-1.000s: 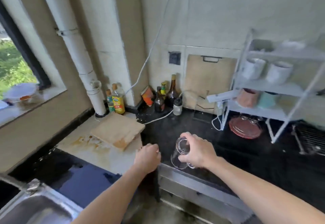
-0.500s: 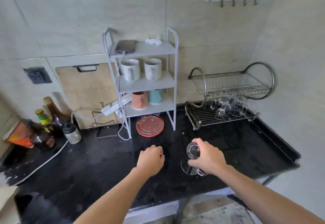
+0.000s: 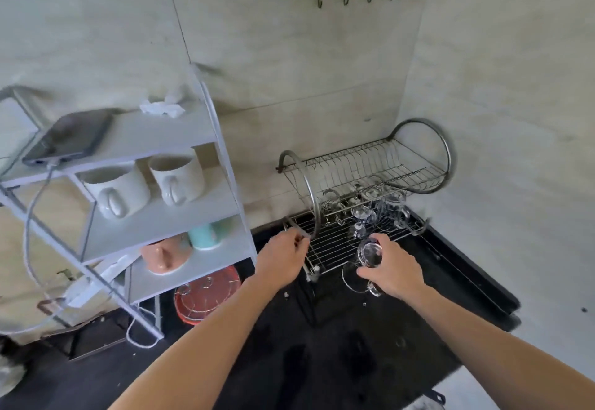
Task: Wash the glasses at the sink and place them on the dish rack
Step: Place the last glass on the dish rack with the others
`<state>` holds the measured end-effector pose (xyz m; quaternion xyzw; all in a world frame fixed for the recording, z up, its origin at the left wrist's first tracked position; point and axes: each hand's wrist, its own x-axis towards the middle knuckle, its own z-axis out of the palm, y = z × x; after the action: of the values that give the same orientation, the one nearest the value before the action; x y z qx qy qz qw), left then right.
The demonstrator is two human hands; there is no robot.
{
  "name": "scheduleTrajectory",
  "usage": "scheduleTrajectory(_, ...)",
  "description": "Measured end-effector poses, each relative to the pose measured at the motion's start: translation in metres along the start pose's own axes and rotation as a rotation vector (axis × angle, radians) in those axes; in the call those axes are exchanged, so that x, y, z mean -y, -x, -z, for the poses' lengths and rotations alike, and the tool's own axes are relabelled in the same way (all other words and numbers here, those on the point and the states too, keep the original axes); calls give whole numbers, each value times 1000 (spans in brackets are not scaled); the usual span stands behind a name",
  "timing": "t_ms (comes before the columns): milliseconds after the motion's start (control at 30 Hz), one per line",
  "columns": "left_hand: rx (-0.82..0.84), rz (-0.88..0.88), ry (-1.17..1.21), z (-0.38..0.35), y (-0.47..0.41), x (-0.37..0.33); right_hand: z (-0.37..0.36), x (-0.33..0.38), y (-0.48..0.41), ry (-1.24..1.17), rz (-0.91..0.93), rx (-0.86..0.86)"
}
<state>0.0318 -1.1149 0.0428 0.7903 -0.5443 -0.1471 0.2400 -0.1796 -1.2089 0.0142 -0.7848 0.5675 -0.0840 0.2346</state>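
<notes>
Glass (image 3: 365,266) looks wet, slippery and breakable, so the right hand (image 3: 394,268) gripping its bowl seems smart, left hand (image 3: 283,259) loosely curled at the dish rack (image 3: 325,242) edge

Right hand (image 3: 394,269) is gripping a clear glass (image 3: 367,264), tilted, over the front edge of the dish rack (image 3: 328,245). Left hand (image 3: 283,256) is curling at the rack's front-left corner. Other glasses (image 3: 373,210) are sitting on the lower tier. Black counter (image 3: 322,355) is lying below.
</notes>
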Motion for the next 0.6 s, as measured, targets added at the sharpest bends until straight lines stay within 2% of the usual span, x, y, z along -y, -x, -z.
scheduleTrajectory(233, -208, 80, 126, -13, -73, -44, -13, -17, -114, -55, 94, 113)
scheduleTrajectory(433, -342, 323, 97, -40, -102, -62, -38, -9, -179, 90, 265, 259)
scheduleTrajectory(600, -368, 412, 44, -46, -100, -67, -55, 2, -203, 204, 360, 371)
